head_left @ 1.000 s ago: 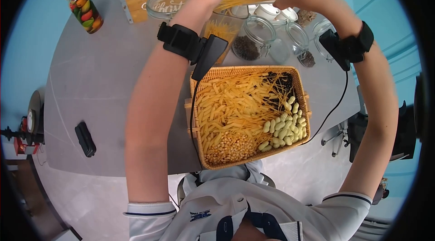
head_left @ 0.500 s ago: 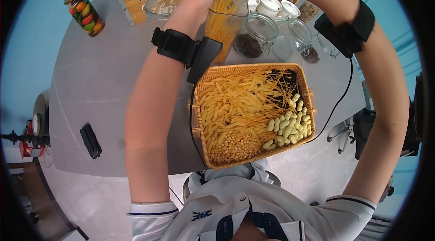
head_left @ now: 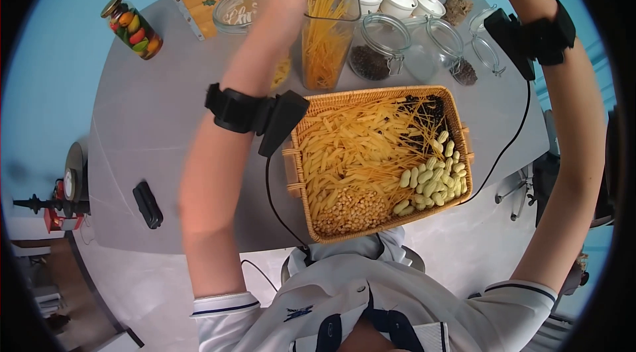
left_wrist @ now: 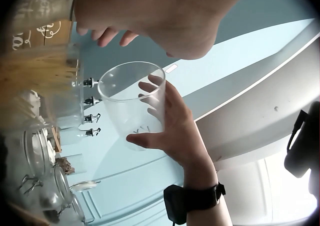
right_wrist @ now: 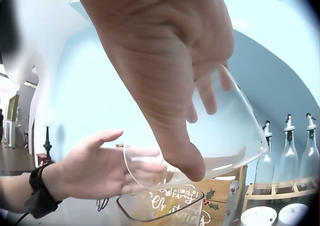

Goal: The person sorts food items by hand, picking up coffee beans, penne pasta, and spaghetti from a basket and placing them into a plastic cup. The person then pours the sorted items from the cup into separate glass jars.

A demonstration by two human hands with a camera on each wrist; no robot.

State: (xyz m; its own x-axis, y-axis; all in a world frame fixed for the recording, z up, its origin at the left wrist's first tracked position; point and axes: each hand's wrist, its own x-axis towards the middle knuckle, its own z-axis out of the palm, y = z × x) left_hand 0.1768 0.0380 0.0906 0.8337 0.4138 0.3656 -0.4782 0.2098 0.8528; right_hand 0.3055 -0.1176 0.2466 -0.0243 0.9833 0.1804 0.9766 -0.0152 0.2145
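Golden-brown basket point(head_left: 299, 186), yellow pasta point(head_left: 354, 147), black beans point(head_left: 429, 109); grey tabletop point(head_left: 142, 127), white shirt point(head_left: 324, 292) with navy sleeve stripes

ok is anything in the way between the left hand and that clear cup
Nothing visible. The left hand is open near the mouth of the clear cup, which the right hand grips. The tall pasta container sits below, not between them.

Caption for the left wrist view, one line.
Right hand grips a clear cup near the open left hand.

Black case point(head_left: 147, 205) and lidded jar point(head_left: 135, 31)
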